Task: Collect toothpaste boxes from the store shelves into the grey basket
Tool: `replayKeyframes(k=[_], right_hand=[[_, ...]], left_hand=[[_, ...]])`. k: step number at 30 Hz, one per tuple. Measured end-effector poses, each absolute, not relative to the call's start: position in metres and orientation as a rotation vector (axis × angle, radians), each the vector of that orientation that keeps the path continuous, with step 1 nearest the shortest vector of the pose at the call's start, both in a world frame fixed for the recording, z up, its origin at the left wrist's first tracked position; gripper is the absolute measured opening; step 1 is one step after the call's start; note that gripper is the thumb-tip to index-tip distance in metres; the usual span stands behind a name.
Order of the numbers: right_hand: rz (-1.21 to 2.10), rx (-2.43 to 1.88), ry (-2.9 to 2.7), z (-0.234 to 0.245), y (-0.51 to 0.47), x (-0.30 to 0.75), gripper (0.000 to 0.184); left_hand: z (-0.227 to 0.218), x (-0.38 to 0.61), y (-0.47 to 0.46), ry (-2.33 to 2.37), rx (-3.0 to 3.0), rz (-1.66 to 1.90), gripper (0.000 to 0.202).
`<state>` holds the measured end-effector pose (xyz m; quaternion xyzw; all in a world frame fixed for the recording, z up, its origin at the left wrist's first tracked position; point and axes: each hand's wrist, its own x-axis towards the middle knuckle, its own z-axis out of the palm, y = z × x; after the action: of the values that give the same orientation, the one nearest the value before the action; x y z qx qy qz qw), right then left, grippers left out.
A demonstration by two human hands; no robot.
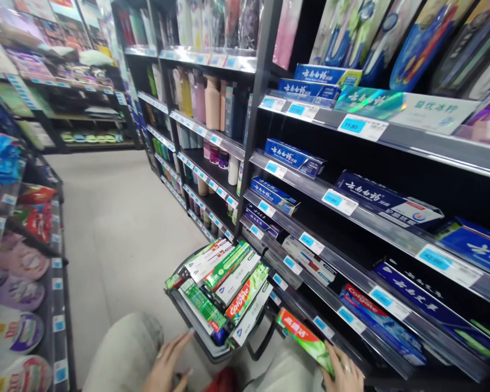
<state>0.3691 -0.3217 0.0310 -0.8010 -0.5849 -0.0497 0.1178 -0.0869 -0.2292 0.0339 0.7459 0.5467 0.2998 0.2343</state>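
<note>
My right hand point(343, 370) grips one end of a red and green toothpaste box point(304, 337), which points up and left in front of the lowest shelves. My left hand point(169, 362) is open beside the near left side of a dark shopping basket point(224, 353), its fingers apart and nothing in them. Inside the basket lie several toothpaste boxes, among them a red, orange and green Colgate box point(245, 296), a green and white box point(228, 267) and a green box point(202, 305). The basket's dark handle point(263, 340) hangs down on its right side.
Shelves with price tags point(341, 201) and blue toothpaste boxes point(294, 155) rise close on the right. A blue and red Colgate box point(378, 321) sits low there. Slippers point(14, 326) line a rack on the left. Grey floor point(102, 218) runs between; my knees flank the basket.
</note>
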Motion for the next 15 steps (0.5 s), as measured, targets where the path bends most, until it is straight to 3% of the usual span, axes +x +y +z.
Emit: replayKeyframes(k=[3, 7, 11, 15], right_hand=[[0.403, -2.157, -1.807, 0.099, -0.303, 0.341, 0.051], [0.903, -1.940, -1.835, 0.197, -0.272, 0.293, 0.052], [1.047, -1.917, -1.824, 0.254, -0.260, 0.278, 0.055], [1.198, -1.644, -1.792, 0.268, -0.265, 0.303, 0.067]], left_hand=[[0.089, -0.036, -0.207, 1.111, 2.198, 0.642, 0.072], [0.157, 0.001, -0.180, 0.758, 2.159, 0.605, 0.068], [0.202, -0.001, -0.169, 0.693, 1.909, 0.762, 0.054], [0.217, -0.014, -0.171, 0.734, 1.601, 0.848, 0.064]])
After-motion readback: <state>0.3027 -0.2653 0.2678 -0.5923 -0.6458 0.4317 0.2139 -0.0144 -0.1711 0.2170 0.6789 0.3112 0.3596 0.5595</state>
